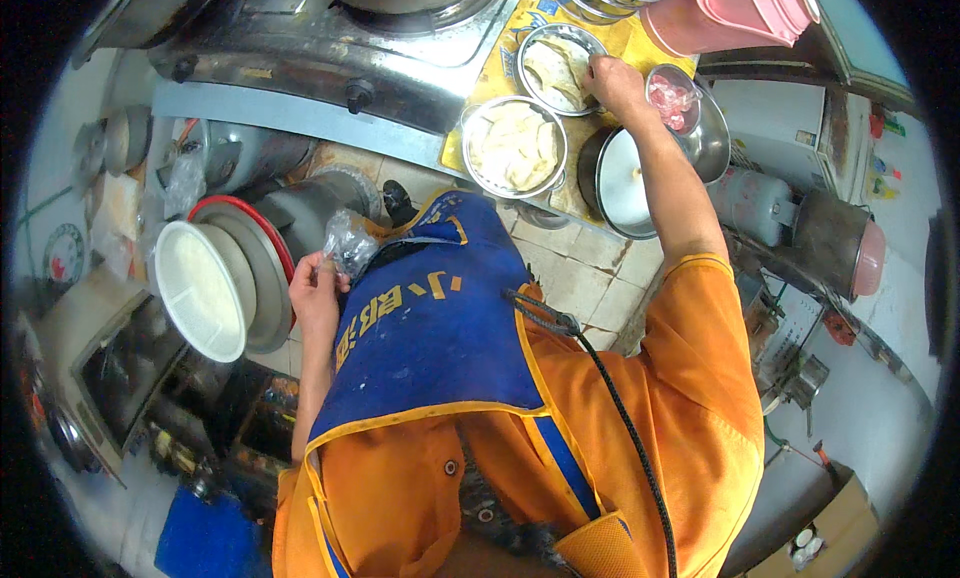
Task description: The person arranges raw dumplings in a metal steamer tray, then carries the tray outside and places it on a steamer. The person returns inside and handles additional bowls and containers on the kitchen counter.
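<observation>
My left hand (318, 282) pinches a crumpled clear plastic bag (349, 242) beside the blue apron. Over on the counter, the curled fingers of my right hand (619, 87) are at the right rim of a steel bowl (523, 53). Pale flat pieces of food (553, 68) lie in that bowl. Whether the fingers grip the rim or a piece of food is hidden. Closer to me stands a second steel bowl (466, 147), filled with similar pale slices (514, 144). Under my right forearm is a dark pot (592, 174) with white contents.
Right of my hand, a small bowl holds pinkish food in clear plastic (670, 102). A gas stove (300, 68) adjoins the yellow-covered counter (501, 75). Pink containers (720, 15) stand at the back. A white basket (199, 289) and red-rimmed basin (281, 233) are at left.
</observation>
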Demonstrator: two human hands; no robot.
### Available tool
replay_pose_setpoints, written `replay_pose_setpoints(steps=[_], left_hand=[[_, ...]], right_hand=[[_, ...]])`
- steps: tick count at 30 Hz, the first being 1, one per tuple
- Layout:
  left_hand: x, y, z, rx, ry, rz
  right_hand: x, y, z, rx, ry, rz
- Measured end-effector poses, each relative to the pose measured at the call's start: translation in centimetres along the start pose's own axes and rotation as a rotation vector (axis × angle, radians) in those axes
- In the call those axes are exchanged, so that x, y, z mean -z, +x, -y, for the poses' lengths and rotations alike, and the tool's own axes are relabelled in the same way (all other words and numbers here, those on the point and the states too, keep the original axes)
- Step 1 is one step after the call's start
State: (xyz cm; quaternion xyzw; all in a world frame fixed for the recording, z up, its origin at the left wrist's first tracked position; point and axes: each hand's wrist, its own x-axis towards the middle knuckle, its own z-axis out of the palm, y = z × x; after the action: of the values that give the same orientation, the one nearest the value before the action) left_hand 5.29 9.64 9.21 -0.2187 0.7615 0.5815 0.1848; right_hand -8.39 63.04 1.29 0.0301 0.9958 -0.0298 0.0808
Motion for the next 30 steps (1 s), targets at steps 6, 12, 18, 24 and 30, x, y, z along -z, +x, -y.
replay_pose_setpoints(steps=[6,12,18,24,30], left_hand=[[0.1,-0.4,1.1,0.006,0.007,-0.028],[0.1,0.3,0.9,-0.009,-0.057,-0.007],[0.0,0.5,-0.6,0.029,-0.002,0.032],[0.5,1.4,0.6,-0.027,-0.07,0.076],[0.9,1.4,0.6,-0.021,-0.026,0.078]], right_hand=[[-1.1,0.4,0.3,-0.039,0.071,0.065],[1.3,-2.0,2.6,-0.027,0.243,-0.028],[0.1,-9.7,9.2,0.2,0.385,0.18],[-1.7,-11.6,11.6,0.391,0.205,0.285],[-1.1,-10.6,12.5,0.492,0.106,0.272]])
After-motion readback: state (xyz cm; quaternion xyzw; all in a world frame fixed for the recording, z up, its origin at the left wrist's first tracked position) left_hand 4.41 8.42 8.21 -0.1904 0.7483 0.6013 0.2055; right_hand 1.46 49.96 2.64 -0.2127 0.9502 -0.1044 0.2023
